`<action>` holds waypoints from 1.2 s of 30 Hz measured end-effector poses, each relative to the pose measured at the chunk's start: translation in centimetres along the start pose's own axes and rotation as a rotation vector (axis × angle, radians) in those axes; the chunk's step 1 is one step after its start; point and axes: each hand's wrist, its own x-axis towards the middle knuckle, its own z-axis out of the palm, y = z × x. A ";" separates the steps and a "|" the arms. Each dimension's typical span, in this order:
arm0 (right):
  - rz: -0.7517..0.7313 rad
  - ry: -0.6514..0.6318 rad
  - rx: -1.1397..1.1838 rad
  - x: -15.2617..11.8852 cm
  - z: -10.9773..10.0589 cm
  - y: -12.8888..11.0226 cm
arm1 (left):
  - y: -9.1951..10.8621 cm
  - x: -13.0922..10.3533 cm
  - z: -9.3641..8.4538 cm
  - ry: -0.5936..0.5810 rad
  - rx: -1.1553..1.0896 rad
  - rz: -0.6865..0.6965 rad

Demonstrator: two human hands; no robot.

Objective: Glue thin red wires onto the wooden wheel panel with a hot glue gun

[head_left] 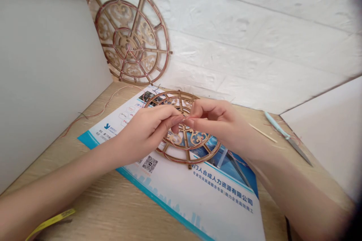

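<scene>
A round brown openwork frame [187, 154] with reddish wires along its rings lies flat on a printed blue-and-white sheet [181, 192]. Above its centre, my left hand [154, 126] and my right hand [216, 118] meet at the fingertips. Both are closed in a pinch, thumb against forefinger. Whatever is between the fingertips is too small to make out. The two hands cover part of the frame's middle and upper right.
A second round frame [137, 15] leans against the white wall at the back left. On the wooden table [104, 196] are loose thin wires [109, 99], a thin stick [263, 133], a knife with a light blue handle [277, 124] and a yellow strip [53, 219]. Panels stand at both sides.
</scene>
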 end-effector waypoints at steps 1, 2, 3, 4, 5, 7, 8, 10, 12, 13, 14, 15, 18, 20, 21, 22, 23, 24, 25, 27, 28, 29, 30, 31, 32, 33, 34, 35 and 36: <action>0.017 -0.002 0.008 0.0 0.0 0.0 | 0.0 0.0 0.0 -0.001 -0.002 0.001; 0.031 -0.003 0.018 0.0 0.0 0.1 | 0.1 0.0 0.0 -0.001 -0.004 0.001; 0.042 -0.003 0.027 0.0 0.0 0.2 | 0.1 0.1 0.0 -0.002 -0.006 0.000; 0.046 0.000 0.033 0.0 0.0 0.3 | 0.1 0.1 0.0 -0.004 -0.008 -0.002; 0.048 0.001 0.037 0.1 -0.1 0.4 | 0.1 0.1 0.0 -0.006 -0.009 -0.006; 0.061 0.005 0.042 0.1 -0.4 0.5 | 0.1 0.2 0.0 -0.009 -0.008 -0.017; 0.067 0.001 0.038 0.1 -0.5 0.6 | 0.1 0.3 0.0 -0.010 -0.005 -0.023; 0.069 -0.025 0.001 0.1 -0.9 0.4 | 0.1 0.3 -0.1 -0.010 0.007 -0.030; 0.048 -0.053 -0.070 0.0 -1.1 0.0 | 0.0 0.3 -0.2 -0.009 0.029 -0.027; 0.033 -0.061 -0.109 -0.1 -1.1 -0.2 | 0.0 0.2 -0.3 -0.009 0.043 -0.019; 0.022 -0.063 -0.147 -0.2 -1.1 -0.5 | -0.1 0.2 -0.3 -0.010 0.057 -0.007; 0.013 -0.058 -0.185 -0.3 -1.0 -0.7 | -0.2 0.1 -0.3 -0.014 0.072 0.006; 0.003 -0.038 -0.320 -0.5 -0.7 -0.9 | -0.6 -0.1 -0.2 -0.027 0.108 0.037; 0.001 -0.011 -0.401 -0.7 -0.4 -0.9 | -0.7 -0.2 -0.1 -0.031 0.124 0.042; -0.002 0.006 -0.434 -0.8 -0.3 -0.8 | -0.8 -0.3 0.0 -0.031 0.130 0.041; -0.007 0.021 -0.461 -0.8 -0.2 -0.8 | -0.8 -0.2 0.0 -0.031 0.134 0.039; -0.018 0.031 -0.483 -0.9 -0.1 -0.7 | -0.7 -0.2 0.0 -0.032 0.136 0.034; -0.036 0.035 -0.500 -1.0 -0.1 -0.7 | -0.6 -0.2 0.0 -0.032 0.136 0.027; -0.056 0.034 -0.514 -1.0 0.0 -0.7 | -0.5 -0.2 0.1 -0.029 0.133 0.019; -0.106 0.030 -0.535 -1.1 0.2 -0.8 | -0.3 -0.1 0.1 -0.020 0.119 -0.003; -0.127 0.032 -0.547 -1.1 0.3 -0.9 | -0.2 -0.1 0.2 -0.013 0.109 -0.016; -0.144 0.039 -0.562 -1.2 0.3 -1.0 | 0.0 -0.1 0.2 -0.004 0.098 -0.031; -0.159 0.049 -0.578 -1.2 0.4 -1.1 | 0.1 -0.1 0.3 0.007 0.085 -0.046; -0.170 0.059 -0.596 -1.2 0.5 -1.2 | 0.2 -0.1 0.3 0.018 0.072 -0.060; -0.179 0.065 -0.611 -1.2 0.6 -1.3 | 0.2 -0.2 0.4 0.030 0.058 -0.073; -0.187 0.070 -0.623 -1.3 0.8 -1.4 | 0.3 -0.2 0.5 0.043 0.044 -0.087; -0.192 0.074 -0.634 -1.3 0.9 -1.4 | 0.4 -0.2 0.6 0.057 0.030 -0.100; -0.194 0.079 -0.643 -1.3 1.0 -1.4 | 0.4 -0.3 0.7 0.071 0.016 -0.112; -0.195 0.089 -0.656 -1.3 1.2 -1.4 | 0.5 -0.3 0.8 0.086 0.002 -0.124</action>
